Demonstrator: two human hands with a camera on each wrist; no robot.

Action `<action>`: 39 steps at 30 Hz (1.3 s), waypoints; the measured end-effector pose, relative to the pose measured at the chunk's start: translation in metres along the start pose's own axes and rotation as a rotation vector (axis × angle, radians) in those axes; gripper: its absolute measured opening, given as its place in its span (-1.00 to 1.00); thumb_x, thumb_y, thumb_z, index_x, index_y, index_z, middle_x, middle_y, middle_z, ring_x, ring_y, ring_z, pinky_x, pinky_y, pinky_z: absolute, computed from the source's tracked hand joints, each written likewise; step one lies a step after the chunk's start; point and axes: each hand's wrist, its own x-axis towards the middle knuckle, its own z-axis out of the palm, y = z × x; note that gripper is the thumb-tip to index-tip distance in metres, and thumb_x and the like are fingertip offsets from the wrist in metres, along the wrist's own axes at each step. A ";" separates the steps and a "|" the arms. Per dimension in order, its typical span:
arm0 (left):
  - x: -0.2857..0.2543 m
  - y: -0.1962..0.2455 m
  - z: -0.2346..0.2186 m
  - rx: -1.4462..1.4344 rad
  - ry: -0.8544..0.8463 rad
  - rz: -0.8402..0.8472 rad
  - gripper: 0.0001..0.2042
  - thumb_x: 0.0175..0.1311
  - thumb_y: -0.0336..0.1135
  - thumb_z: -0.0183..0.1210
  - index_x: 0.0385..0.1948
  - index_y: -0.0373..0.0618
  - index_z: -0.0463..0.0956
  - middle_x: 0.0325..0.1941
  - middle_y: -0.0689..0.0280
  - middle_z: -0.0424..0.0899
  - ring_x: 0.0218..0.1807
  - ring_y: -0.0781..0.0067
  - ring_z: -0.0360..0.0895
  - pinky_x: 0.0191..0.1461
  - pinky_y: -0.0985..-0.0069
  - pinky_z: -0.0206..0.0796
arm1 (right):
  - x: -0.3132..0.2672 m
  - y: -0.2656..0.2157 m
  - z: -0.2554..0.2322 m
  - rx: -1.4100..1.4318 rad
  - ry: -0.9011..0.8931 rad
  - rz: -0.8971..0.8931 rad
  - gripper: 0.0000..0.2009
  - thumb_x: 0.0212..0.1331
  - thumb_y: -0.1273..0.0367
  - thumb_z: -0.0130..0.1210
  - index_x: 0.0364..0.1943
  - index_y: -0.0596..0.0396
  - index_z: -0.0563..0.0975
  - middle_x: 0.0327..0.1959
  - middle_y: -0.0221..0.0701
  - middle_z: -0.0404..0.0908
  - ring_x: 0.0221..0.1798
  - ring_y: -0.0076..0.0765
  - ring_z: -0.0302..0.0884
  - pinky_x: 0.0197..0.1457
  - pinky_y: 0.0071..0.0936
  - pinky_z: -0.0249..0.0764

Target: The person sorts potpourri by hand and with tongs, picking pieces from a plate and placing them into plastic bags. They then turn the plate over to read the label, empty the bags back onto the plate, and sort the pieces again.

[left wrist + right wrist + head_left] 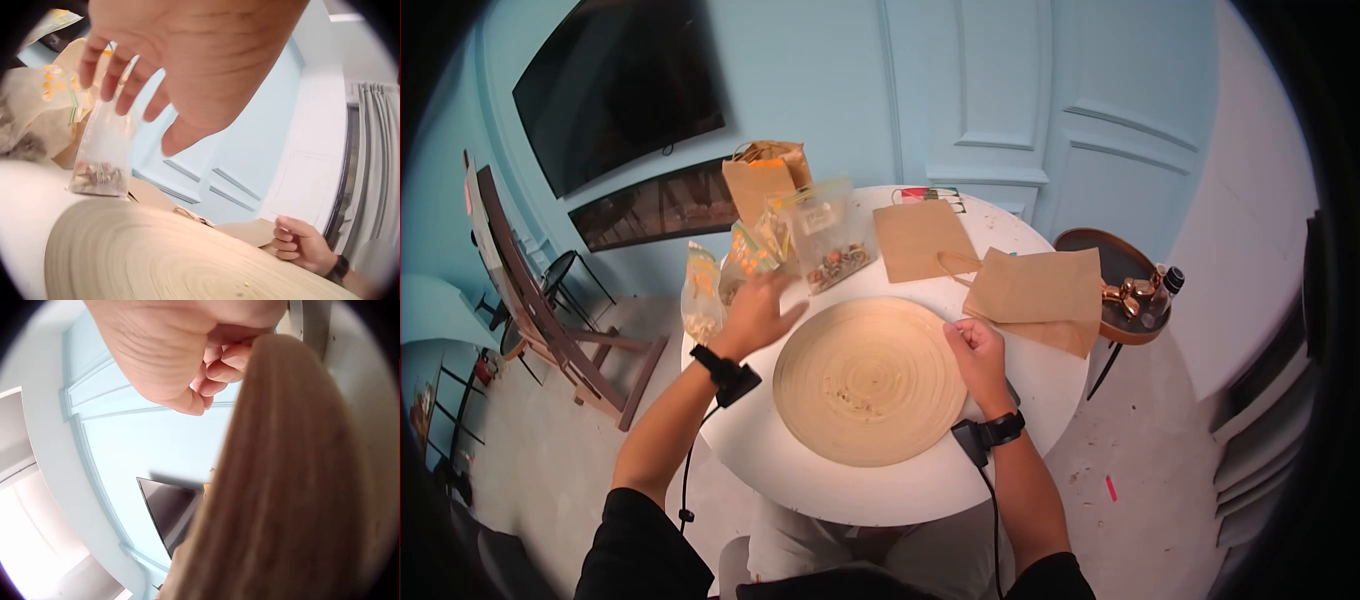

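My left hand (760, 315) hovers with spread fingers over the left rim of a round wooden tray (880, 340), near the zip bags, holding nothing. Nearest it are a small clear bag (700, 295) of pale pieces and a bag with orange print (750, 252). A bigger clear zip bag (825, 235) stands upright behind the tray, small mixed brown and reddish pieces at its bottom. A few crumbs (855, 402) lie on the tray. At its right rim, my right hand (982, 365) has loosely curled fingers (222, 370) with nothing visible in them.
A brown paper bag (760, 185) stands at the back of the white table (840, 500). Two flat paper bags (925, 240) lie at right, near red and green items (930, 194). A side table (1090, 240) beyond holds a shiny balloon-dog figure (1128, 295) and a bottle (1168, 288).
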 end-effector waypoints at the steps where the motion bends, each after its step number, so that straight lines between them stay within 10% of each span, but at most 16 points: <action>1: -0.016 -0.004 0.005 -0.007 -0.046 0.008 -0.51 0.26 -0.15 0.31 0.15 -0.26 0.55 0.10 -0.06 0.64 0.16 -0.04 0.56 0.28 0.17 0.37 | 0.000 -0.002 0.000 0.008 -0.001 -0.001 -0.82 0.33 0.38 0.25 -0.29 0.26 0.60 -0.58 -0.58 0.56 -0.53 -0.78 0.36 -0.46 -0.68 0.27; 4: -0.044 -0.002 0.004 -0.374 -0.369 -0.393 -0.40 0.30 -0.10 0.30 0.28 -0.29 0.44 0.14 -0.09 0.62 0.08 0.13 0.64 0.10 0.29 0.52 | -0.003 -0.002 -0.001 0.021 0.013 0.009 -0.83 0.35 0.40 0.24 -0.28 0.27 0.60 -0.54 -0.58 0.58 -0.51 -0.78 0.38 -0.45 -0.70 0.28; 11: -0.049 -0.033 0.028 -1.054 -0.457 -0.721 -0.38 0.40 -0.10 0.22 0.35 -0.36 0.32 -0.02 0.19 0.67 -0.32 0.55 0.64 -0.36 0.56 0.57 | -0.007 -0.008 -0.012 0.040 0.034 0.174 -0.83 0.39 0.34 0.22 -0.21 0.17 0.58 -0.51 -0.61 0.58 -0.57 -0.82 0.34 -0.55 -0.75 0.16; 23: -0.065 -0.048 0.043 -1.140 -0.469 -0.630 -0.70 0.43 -0.17 0.20 -0.15 -0.25 0.71 -0.44 0.36 0.67 -0.50 0.64 0.56 -0.47 0.60 0.51 | 0.004 0.008 -0.027 -0.453 0.117 -0.023 -0.77 0.35 0.29 0.27 -0.23 0.22 0.61 -0.55 -0.68 0.47 -0.53 -0.75 0.28 -0.44 -0.71 0.23; 27: -0.066 -0.047 0.055 -1.164 -0.413 -0.635 -0.70 0.44 -0.20 0.18 -0.22 -0.33 0.68 -0.51 0.34 0.67 -0.56 0.61 0.57 -0.49 0.62 0.49 | 0.000 0.001 -0.025 -0.643 -0.116 0.136 -0.70 0.36 0.36 0.20 0.00 0.37 0.60 -0.48 -0.60 0.56 -0.45 -0.73 0.37 -0.35 -0.67 0.34; 33: -0.065 -0.040 0.055 -1.327 -0.418 -0.698 -0.72 0.47 -0.26 0.08 -0.24 -0.34 0.65 -0.57 0.32 0.64 -0.63 0.55 0.56 -0.57 0.59 0.45 | -0.006 -0.028 -0.009 -0.504 -0.181 0.316 -0.67 0.40 0.40 0.11 0.13 0.37 0.55 -0.45 -0.52 0.65 -0.45 -0.77 0.44 -0.34 -0.72 0.35; 39: -0.066 -0.049 0.062 -1.590 -0.294 -0.703 -0.65 0.46 -0.41 0.02 0.21 -0.32 0.46 -0.26 0.25 0.73 -0.45 0.58 0.68 -0.47 0.67 0.56 | -0.011 -0.036 0.005 -0.099 -0.076 0.343 -0.72 0.46 0.37 0.04 0.06 0.29 0.60 -0.29 -0.40 0.71 -0.30 -0.66 0.58 -0.18 -0.69 0.46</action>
